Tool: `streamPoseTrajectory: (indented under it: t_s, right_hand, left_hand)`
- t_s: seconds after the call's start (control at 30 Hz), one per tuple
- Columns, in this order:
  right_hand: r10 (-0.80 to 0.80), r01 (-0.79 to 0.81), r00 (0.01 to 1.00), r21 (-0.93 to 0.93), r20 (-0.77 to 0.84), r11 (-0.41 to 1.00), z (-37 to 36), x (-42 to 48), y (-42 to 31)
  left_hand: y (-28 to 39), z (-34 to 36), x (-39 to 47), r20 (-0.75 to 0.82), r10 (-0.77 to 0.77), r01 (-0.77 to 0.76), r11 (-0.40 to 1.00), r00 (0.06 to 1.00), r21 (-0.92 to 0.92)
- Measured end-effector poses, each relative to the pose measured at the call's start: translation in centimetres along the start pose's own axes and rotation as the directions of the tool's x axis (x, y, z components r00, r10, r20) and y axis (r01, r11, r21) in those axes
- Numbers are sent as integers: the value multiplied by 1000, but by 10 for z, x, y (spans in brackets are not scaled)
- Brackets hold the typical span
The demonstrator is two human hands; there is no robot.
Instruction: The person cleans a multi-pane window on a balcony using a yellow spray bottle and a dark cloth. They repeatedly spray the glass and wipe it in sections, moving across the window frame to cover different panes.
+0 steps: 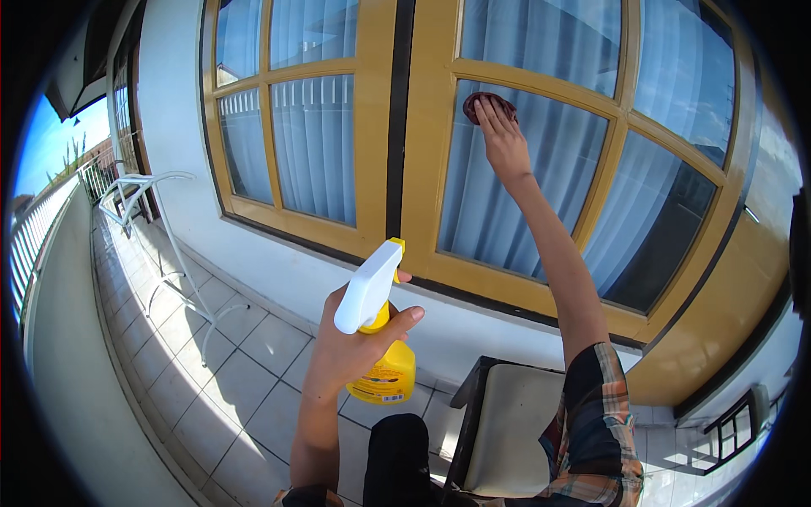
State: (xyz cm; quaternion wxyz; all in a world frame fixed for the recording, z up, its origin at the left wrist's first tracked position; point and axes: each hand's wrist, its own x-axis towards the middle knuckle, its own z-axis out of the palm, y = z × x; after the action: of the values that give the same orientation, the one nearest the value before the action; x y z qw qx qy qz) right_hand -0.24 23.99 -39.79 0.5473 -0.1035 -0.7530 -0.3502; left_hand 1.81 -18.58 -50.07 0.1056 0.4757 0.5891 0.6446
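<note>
My left hand [355, 342] grips a yellow spray bottle [386, 374] by its neck, below a white trigger head [370, 288]. Its thumb and one fingertip show near the yellow trigger; the other fingers are mostly hidden behind the bottle. With my arm stretched up, my right hand [505, 136] presses a bunched dark maroon cloth [472, 108] against a window pane [513, 184], near that pane's upper left corner. A yellow-brown wooden frame [423, 146] surrounds the panes, and pale curtains hang behind the glass.
A chair [513, 424] with a padded grey-beige seat stands below the window. To the left, a white metal rack [168, 241] rests on the tiled floor [253, 374]. A low balcony wall [70, 304] with a railing runs along the left. At right is a yellow-brown door [716, 317].
</note>
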Motion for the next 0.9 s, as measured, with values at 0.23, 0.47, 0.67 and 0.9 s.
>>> streamPoseTrajectory:
  t_s: [0.23, 0.47, 0.67, 0.9]
  right_hand:
    - [49, -51, 999, 119, 25, 992, 30, -10, -47]
    - [-232, 136, 879, 246, 417, 960, 8, -201, -93]
    - [-188, 39, 842, 292, 505, 956, -2, -252, -117]
    - [-151, 107, 817, 111, 556, 988, -59, -283, -35]
  left_hand:
    - [-18, -1, -17, -40, -164, 163, 986, 986, -36]
    - [-39, 12, -35, -5, -136, 136, 988, 991, -80]
    - [-47, 29, -46, 48, -228, 232, 964, 973, -126]
    - [-53, 26, -54, -5, -202, 202, 978, 979, -56]
